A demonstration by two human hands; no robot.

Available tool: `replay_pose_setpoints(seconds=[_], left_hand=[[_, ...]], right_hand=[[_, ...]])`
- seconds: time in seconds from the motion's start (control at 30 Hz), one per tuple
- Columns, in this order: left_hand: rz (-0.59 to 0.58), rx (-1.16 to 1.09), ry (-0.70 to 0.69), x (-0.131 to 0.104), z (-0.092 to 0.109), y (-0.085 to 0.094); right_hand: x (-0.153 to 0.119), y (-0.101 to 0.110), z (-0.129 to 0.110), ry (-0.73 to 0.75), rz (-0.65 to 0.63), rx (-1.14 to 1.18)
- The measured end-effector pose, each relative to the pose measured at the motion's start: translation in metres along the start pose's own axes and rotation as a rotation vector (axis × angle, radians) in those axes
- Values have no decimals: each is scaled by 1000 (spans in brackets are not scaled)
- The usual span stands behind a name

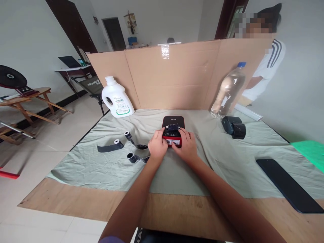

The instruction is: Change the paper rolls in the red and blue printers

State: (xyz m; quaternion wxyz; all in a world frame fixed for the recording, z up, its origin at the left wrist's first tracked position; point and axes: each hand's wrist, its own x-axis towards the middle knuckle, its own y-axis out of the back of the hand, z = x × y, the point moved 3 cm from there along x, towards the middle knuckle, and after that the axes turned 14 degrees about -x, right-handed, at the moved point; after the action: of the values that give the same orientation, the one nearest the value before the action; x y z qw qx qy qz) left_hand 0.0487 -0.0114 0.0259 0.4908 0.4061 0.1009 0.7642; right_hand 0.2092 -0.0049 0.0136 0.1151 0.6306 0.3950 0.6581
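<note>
A small black and red printer (172, 120) sits at the middle of the cloth, with a short dark strip (173, 127) showing across its top. My left hand (158, 143) grips the printer's left side, its fingertips near the left end of that strip. On the opposite side my right hand (186, 143) holds the body, thumb against the white label (173, 142) on the front. Left of my hands lie three partly unrolled rolls of dark paper: one roll (113, 147) farthest left, another roll (128, 135) behind, and a third roll (134, 157) nearer me.
A white detergent jug (116, 98) and a clear blue-capped bottle (229, 91) stand before a cardboard screen (174, 77). Right of centre are a black device (233, 127) and a flat black slab (288, 185). A person (268, 64) is behind the screen at right.
</note>
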Motion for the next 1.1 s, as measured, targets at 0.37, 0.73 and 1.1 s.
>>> replay_pose_setpoints(seconds=[0.37, 0.73, 1.1], left_hand=[[-42, -63, -64, -8, -1, -9], [-32, -97, -255, -9, -3, -14], [-45, -155, -186, -7, -4, -14]], right_hand=[[0, 0, -1, -17, -10, 33], [-2, -3, 2, 20, 24, 88], [0, -2, 4, 25, 4, 124]])
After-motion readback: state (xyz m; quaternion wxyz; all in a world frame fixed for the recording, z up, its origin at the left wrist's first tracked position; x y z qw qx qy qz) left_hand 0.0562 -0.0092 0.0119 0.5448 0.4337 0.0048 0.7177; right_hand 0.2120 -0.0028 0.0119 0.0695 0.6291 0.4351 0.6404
